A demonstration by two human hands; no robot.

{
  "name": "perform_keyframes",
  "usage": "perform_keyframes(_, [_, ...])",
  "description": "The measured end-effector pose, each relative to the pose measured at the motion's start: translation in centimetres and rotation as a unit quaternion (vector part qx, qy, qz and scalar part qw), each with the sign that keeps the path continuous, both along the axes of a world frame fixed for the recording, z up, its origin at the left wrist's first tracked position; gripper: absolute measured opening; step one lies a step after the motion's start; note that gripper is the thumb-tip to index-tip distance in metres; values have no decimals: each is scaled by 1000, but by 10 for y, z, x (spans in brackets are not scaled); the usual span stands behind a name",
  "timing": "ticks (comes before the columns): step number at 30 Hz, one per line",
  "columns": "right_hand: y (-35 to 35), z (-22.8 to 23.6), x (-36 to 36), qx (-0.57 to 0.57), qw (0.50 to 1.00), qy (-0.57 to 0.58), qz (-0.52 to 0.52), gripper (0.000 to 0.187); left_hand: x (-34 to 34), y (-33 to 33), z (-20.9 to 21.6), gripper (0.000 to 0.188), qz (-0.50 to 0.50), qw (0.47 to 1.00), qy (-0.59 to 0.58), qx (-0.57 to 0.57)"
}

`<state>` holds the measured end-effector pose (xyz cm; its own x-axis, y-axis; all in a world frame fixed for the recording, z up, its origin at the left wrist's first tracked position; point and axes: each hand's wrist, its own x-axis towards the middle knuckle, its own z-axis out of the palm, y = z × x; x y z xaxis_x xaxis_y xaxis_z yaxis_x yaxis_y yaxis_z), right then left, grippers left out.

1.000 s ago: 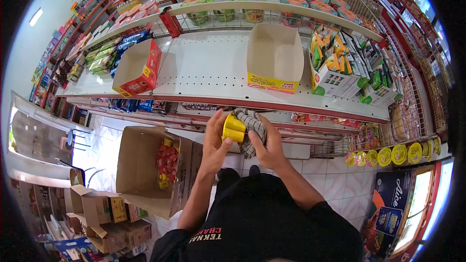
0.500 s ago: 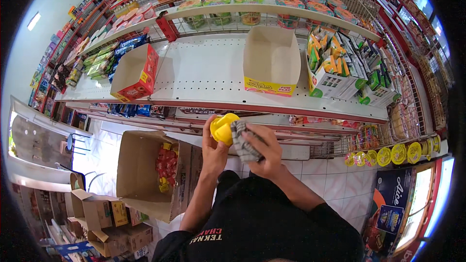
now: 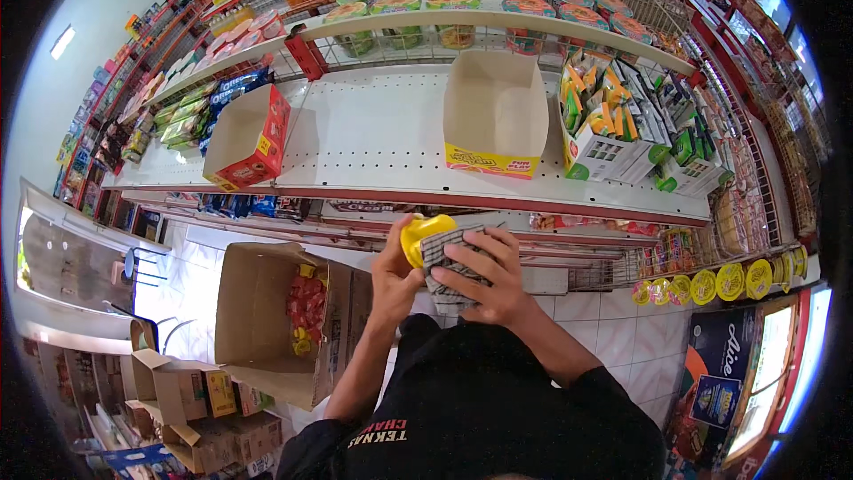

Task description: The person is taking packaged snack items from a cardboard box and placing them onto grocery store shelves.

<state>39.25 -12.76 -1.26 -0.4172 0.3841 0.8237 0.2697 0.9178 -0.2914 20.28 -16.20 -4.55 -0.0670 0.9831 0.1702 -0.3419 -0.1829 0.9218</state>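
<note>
In front of the shelf edge my left hand (image 3: pixel 391 276) is closed around a shiny yellow plastic container (image 3: pixel 425 233). Its exact kind is hard to make out because a cloth partly covers it. My right hand (image 3: pixel 494 277) grips that grey checked cloth (image 3: pixel 451 251) and presses it against the container's right side, fingers spread over the fabric. Lower left of my hands stands an open cardboard box (image 3: pixel 258 302) holding several red packs (image 3: pixel 306 302) with yellow parts.
On the white perforated shelf (image 3: pixel 373 124) stand a red display carton (image 3: pixel 249 138), a yellow-and-pink display carton (image 3: pixel 496 116) and a box of green-and-orange sachets (image 3: pixel 613 129). Cup noodles (image 3: pixel 458 4) line the shelf behind. More cardboard boxes (image 3: pixel 178 391) sit at lower left.
The cloth now covers more of the yellow container, whose visible part is turned differently. My right hand has spread its fingers across the cloth. My left hand has shifted slightly.
</note>
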Motion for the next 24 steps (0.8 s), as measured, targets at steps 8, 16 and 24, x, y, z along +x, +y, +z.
perform_keyframes(8, [1,1,-12,-265,949,169,7,50,13,-3,7,84,9,997,-53,54])
perform_keyframes(16, [-9,-14,-11,-93,991,84,-48,51,22,7,11,92,49,998,-49,7])
perform_keyframes(24, [-3,-15,6,3,997,68,-42,45,36,3,34,69,58,992,-107,11])
